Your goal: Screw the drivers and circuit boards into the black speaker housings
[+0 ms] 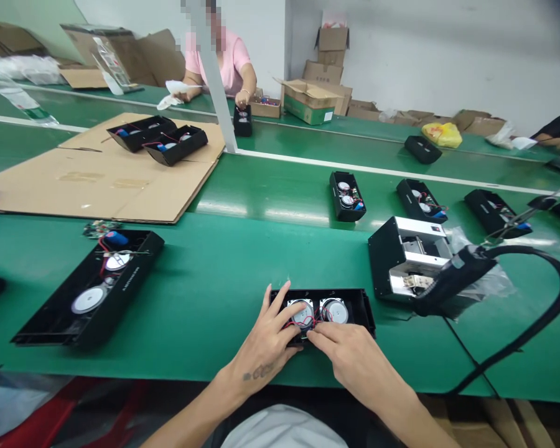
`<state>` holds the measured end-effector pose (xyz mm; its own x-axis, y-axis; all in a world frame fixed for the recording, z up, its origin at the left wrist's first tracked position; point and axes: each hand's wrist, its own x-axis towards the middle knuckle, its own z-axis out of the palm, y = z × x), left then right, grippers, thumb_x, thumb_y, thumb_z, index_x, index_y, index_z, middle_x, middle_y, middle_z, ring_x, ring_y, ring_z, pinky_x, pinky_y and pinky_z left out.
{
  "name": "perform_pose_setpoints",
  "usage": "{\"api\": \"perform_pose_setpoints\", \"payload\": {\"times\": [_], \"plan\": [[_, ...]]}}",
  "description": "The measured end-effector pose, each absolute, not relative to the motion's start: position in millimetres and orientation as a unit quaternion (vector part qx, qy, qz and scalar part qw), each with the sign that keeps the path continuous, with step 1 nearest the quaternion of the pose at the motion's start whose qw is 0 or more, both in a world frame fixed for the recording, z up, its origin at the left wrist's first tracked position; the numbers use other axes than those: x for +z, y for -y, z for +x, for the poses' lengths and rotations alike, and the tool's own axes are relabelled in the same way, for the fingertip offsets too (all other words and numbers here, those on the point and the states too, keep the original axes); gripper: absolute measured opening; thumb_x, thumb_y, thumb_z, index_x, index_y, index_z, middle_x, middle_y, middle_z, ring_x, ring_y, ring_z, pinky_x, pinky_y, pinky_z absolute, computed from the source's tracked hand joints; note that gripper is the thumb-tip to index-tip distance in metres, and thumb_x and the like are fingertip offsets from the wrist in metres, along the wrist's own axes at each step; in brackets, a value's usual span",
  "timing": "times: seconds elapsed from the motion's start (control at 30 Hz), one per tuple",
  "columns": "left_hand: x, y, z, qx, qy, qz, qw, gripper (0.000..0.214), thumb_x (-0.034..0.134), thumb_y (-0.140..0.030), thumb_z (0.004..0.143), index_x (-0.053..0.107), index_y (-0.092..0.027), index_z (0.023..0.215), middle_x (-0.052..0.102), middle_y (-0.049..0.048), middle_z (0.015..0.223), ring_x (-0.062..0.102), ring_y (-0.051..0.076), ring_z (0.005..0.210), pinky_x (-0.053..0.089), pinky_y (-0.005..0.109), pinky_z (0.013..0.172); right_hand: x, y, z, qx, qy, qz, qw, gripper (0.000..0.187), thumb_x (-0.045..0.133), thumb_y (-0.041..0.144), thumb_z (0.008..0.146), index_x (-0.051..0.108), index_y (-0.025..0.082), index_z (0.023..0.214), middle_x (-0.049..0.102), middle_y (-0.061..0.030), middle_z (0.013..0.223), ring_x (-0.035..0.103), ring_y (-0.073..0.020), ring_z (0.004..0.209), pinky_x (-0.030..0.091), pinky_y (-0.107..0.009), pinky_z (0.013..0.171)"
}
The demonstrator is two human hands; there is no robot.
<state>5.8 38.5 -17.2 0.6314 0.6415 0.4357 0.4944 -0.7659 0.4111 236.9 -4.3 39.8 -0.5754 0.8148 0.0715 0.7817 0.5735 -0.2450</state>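
At the bench's (214, 280) near edge, the open speaker housing (357, 305) already holds both round speakers (303, 311), red wires (313, 322) still loose, while the left hand (266, 345) steadies it with splayed fingers and the right hand's (354, 358) fingertips meet the wires, grip unclear.

Head-worn view, forward and down, close over speaker case (356, 310) on bench (214, 274)

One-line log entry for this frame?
left hand: fingers spread on open speaker housing | right hand: fingertips at red wires, grip unclear | nearby: second open housing at left
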Motion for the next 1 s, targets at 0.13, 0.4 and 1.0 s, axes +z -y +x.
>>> {"api": "perform_pose_setpoints", "payload": {"times": [0.13,0.4,1.0], "plan": [[-19,-37,5,0.305,-0.315,0.892,0.112,0.011,0.082,-0.018,0.094,0.074,-0.017,0.102,0.072,0.0138,0.141,0.033,0.045,0.165,0.028,0.079,0.131,39,6,233,0.088,0.883,-0.457,0.060,0.038,0.055,-0.009,0.087,0.073,0.017,0.107,0.076,-0.0050,0.096,0.073,-0.0238,0.082,0.055,-0.037,0.075],[-23,-40,6,0.298,-0.305,0.899,0.101,0.018,0.088,-0.020,0.088,0.074,-0.016,0.099,0.074,0.0116,0.141,0.035,0.049,0.163,0.024,0.081,0.132,15,2,245,0.220,0.808,-0.495,0.232,0.052,0.048,-0.006,0.082,0.078,0.019,0.117,0.084,-0.0066,0.112,0.078,-0.0237,0.099,0.062,-0.039,0.092],[27,-110,14,0.080,-0.334,0.891,0.297,0.018,0.092,-0.042,0.082,0.085,-0.027,0.092,0.073,0.0009,0.144,0.045,0.046,0.156,0.039,0.062,0.123,71,-59,232,0.227,0.838,-0.496,-0.023,0.040,0.071,0.010,0.088,0.072,0.016,0.128,0.082,-0.0119,0.101,0.077,-0.0321,0.096,0.048,-0.040,0.088]]}}
